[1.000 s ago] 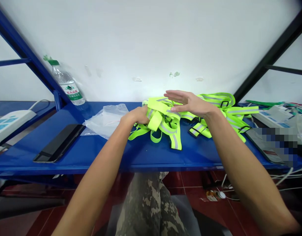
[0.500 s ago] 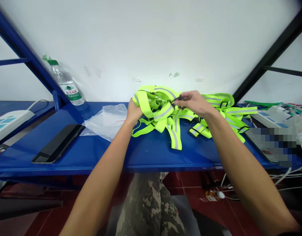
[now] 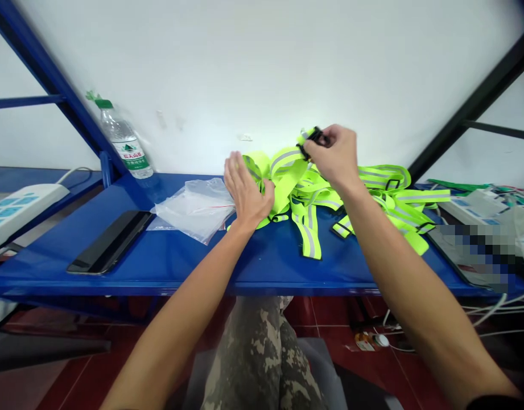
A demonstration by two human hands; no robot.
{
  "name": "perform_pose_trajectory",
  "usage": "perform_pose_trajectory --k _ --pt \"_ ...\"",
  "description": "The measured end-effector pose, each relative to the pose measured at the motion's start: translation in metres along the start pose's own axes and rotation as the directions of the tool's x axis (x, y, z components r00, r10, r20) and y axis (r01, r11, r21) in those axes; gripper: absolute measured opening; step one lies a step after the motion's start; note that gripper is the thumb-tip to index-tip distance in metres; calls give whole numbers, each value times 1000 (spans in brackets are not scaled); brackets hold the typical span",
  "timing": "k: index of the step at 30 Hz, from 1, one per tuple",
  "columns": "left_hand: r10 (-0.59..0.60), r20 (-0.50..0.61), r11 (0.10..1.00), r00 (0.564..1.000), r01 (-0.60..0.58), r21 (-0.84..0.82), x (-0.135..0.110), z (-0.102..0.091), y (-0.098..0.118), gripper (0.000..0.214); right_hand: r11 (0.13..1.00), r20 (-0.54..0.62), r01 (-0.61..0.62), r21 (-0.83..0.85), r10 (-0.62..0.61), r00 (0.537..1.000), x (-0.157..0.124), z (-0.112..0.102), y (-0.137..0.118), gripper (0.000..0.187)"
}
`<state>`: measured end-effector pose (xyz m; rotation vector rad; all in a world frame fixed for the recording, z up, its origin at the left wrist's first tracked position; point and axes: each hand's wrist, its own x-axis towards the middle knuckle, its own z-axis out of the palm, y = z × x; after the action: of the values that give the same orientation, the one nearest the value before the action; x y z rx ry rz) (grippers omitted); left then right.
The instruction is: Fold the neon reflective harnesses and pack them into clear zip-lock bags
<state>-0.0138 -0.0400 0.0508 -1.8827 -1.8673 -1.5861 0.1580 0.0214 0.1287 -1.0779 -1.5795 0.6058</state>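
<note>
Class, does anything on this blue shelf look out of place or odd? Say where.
The reflective straps lie tangled in one heap beside the plastic bag, and a pixelated patch hides the device at the right end of the shelf.

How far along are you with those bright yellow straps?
Nothing looks finished: no strap lies neatly apart, and the clear plastic bag lies flat. In hand: the right hand pinches a black buckle on a strap. The left hand sits by the heap. Left: the tangled heap of neon yellow reflective straps on the blue shelf.
</note>
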Motion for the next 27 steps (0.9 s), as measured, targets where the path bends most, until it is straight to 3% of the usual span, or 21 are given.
perform_pose_trajectory --k 2,4,6,7,9,11,12,16,18,22,25,27 --pt "146 92 986 985 -138 -92 -2 3 0 87 999 5 29 -16 -29 1000 -9 15 4 20" --pt "220 161 968 962 -195 -160 -1 10 -7 82 999 197 37 28 -42 979 -20 26 7 19" --pt "207 181 968 961 -174 -182 4 17 -19 71 995 377 67 75 -91 922 -32 31 9 25" --pt "179 162 973 970 -149 -177 6 21 -25 64 994 402 93 65 -111 909 -38 33 9 31" --pt "91 86 983 992 -76 -165 12 26 -35 51 987 318 137 -82 -104 942 -53 35 10 41" --pt "-7 -18 984 1000 4 -180 16 28 -41 46 931 224 115 -346 -37 974 -68 39 11 32" --pt "-50 -68 980 996 35 -196 17 28 -42 45 875 241 100 -474 19 970 -75 41 13 25" --pt "-120 -249 967 961 56 -249 20 24 -41 43 627 416 171 -760 268 869 -90 48 23 33" --pt "-136 -310 963 941 52 -266 21 21 -39 45 574 405 174 -800 304 862 -89 49 29 40" --pt "-156 -356 962 921 60 -266 21 14 -33 49 619 333 84 -781 298 895 -81 56 38 62" --pt "-149 -306 960 940 64 -271 20 10 -27 51 715 330 42 -698 268 905 -76 67 45 50" --pt "-112 -235 961 966 45 -273 20 7 -25 51 813 383 -33 -581 309 871 -71 69 48 41"
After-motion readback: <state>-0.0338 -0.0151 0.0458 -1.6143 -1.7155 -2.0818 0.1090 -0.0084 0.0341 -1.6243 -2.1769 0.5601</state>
